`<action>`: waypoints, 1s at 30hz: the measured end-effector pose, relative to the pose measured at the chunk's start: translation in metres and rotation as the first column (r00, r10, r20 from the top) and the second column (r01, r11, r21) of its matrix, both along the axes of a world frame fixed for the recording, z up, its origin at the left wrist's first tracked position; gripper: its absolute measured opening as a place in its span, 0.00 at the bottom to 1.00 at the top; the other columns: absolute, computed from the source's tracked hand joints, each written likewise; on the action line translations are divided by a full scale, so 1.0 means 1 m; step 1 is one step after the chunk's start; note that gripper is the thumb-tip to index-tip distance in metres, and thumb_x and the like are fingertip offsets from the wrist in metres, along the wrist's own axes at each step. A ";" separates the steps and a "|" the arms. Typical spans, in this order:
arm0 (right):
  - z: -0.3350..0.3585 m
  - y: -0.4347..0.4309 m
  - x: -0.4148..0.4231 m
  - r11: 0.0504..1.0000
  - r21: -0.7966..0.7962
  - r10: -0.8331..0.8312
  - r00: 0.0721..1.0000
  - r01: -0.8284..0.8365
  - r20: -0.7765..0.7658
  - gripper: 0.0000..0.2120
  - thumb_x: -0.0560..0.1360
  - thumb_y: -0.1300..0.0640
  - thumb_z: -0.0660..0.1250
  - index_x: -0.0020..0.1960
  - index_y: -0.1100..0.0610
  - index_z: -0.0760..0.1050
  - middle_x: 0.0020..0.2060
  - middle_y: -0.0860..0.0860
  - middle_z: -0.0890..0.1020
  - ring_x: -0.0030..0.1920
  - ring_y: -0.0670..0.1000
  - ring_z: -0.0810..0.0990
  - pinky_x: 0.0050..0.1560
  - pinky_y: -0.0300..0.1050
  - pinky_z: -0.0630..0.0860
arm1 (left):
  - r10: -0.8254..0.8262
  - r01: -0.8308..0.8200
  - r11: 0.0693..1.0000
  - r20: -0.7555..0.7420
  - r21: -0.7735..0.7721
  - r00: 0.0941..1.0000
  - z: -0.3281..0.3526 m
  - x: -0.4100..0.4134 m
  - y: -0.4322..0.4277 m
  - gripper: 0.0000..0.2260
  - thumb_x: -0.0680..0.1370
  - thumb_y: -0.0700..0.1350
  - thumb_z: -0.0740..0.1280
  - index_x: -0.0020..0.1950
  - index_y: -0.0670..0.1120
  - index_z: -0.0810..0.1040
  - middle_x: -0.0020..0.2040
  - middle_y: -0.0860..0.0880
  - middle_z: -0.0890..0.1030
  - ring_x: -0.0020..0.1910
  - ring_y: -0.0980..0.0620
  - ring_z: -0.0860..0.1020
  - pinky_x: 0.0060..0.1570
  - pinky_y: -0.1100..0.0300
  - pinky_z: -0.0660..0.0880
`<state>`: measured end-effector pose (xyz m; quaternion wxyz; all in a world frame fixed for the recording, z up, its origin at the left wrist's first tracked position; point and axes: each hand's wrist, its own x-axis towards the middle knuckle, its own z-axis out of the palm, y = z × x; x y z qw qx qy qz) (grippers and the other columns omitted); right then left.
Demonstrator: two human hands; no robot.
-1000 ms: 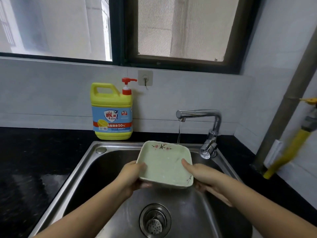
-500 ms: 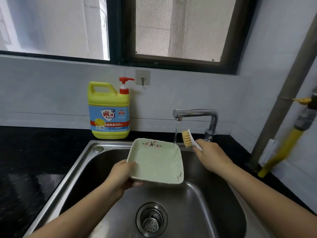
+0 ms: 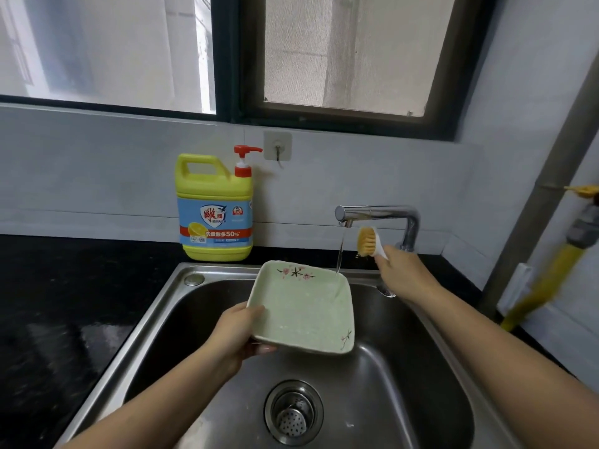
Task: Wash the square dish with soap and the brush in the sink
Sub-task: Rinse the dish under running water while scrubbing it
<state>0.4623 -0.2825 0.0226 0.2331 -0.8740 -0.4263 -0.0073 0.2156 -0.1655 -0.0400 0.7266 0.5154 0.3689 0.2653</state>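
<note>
Just right of the left hand [image 3: 238,332], the square dish [image 3: 303,311] hangs over the sink [image 3: 152,322], pinched by its left rim. The thumb lies on the upper face and the other fingers curl underneath, one tip showing below the near edge. The right hand [image 3: 403,275] is wrapped round the white handle of the brush [image 3: 367,241]. It is seen from the back, so how each finger lies I cannot tell. Up and left of those knuckles, the bristle head stands just beside the thin stream [image 3: 339,257] from the tap [image 3: 377,212], which lands on the dish's far right corner.

The step looks like wetting dish and brush before any soap. To do it well, the bristles should go into the stream, and the left pinch should stay firm, since a wet glazed rim is likely slippery. The soap bottle [image 3: 214,205] stands well beyond the left fingertips, so one hand must reach for its pump.

The dish faces up and toward the person, and its blossom edge appears to be tilted higher. Being square, it has no real long axis. The brush's axis runs from the right palm up and left, with its bristles facing the stream.
</note>
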 end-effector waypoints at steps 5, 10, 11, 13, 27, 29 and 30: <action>0.003 0.002 0.005 1.000 0.023 0.017 0.999 -0.016 -0.027 0.13 0.81 0.50 0.52 0.48 0.56 0.70 0.38 0.54 0.76 0.37 0.52 0.76 0.36 0.46 0.71 | 0.003 -0.003 1.000 -0.015 0.012 1.000 0.001 -0.003 0.001 0.07 0.79 0.37 0.59 0.50 0.42 0.76 0.40 0.41 0.79 0.36 0.45 0.79 0.28 0.57 0.79; -0.010 -0.007 -0.007 0.996 0.082 0.036 0.977 -0.020 -0.208 0.12 0.79 0.48 0.57 0.45 0.55 0.73 0.40 0.54 0.78 0.38 0.51 0.76 0.38 0.47 0.73 | -0.006 0.007 1.000 -0.018 0.019 1.000 0.004 -0.004 -0.001 0.07 0.78 0.36 0.58 0.50 0.42 0.76 0.41 0.41 0.79 0.37 0.44 0.79 0.31 0.55 0.81; -0.015 -0.009 -0.013 0.995 0.101 0.029 0.969 -0.004 -0.245 0.12 0.78 0.46 0.59 0.45 0.54 0.74 0.40 0.53 0.78 0.39 0.51 0.77 0.39 0.48 0.74 | -0.005 0.005 1.000 -0.018 0.023 1.000 0.005 -0.004 -0.002 0.08 0.78 0.35 0.58 0.50 0.43 0.76 0.41 0.41 0.80 0.36 0.44 0.79 0.31 0.54 0.81; -0.022 -0.014 -0.032 0.989 0.144 0.038 0.933 0.015 -0.357 0.12 0.76 0.45 0.62 0.48 0.54 0.74 0.38 0.51 0.78 0.37 0.49 0.76 0.34 0.44 0.71 | -0.008 0.008 1.000 -0.004 0.028 1.000 0.006 -0.006 -0.002 0.09 0.77 0.34 0.59 0.51 0.43 0.76 0.44 0.40 0.80 0.38 0.43 0.80 0.32 0.54 0.81; -0.029 -0.001 -0.076 0.963 0.159 0.066 0.381 0.218 -0.922 0.06 0.73 0.63 0.63 0.49 0.62 0.71 0.34 0.55 0.73 0.27 0.48 0.68 0.17 0.35 0.61 | -0.010 0.009 0.930 -0.002 -0.367 1.000 0.007 -0.003 -0.012 0.08 0.78 0.30 0.57 0.55 0.36 0.71 0.42 0.39 0.77 0.39 0.43 0.78 0.19 0.57 0.77; -0.039 -0.006 -0.075 0.970 0.103 0.017 0.356 0.222 -0.934 0.04 0.71 0.65 0.62 0.46 0.62 0.71 0.33 0.55 0.73 0.24 0.48 0.68 0.16 0.35 0.61 | -0.019 -0.004 0.948 -0.069 -0.318 0.997 0.007 0.000 -0.010 0.11 0.78 0.30 0.56 0.59 0.36 0.70 0.44 0.39 0.77 0.40 0.42 0.78 0.20 0.57 0.77; -0.046 -0.008 -0.075 0.972 0.083 0.004 0.335 0.221 -0.942 0.04 0.71 0.66 0.62 0.45 0.62 0.71 0.32 0.55 0.73 0.22 0.47 0.67 0.16 0.35 0.61 | -0.020 -0.010 0.959 -0.102 -0.284 0.995 0.006 0.002 -0.010 0.11 0.77 0.29 0.56 0.58 0.36 0.70 0.44 0.39 0.77 0.40 0.42 0.79 0.21 0.56 0.78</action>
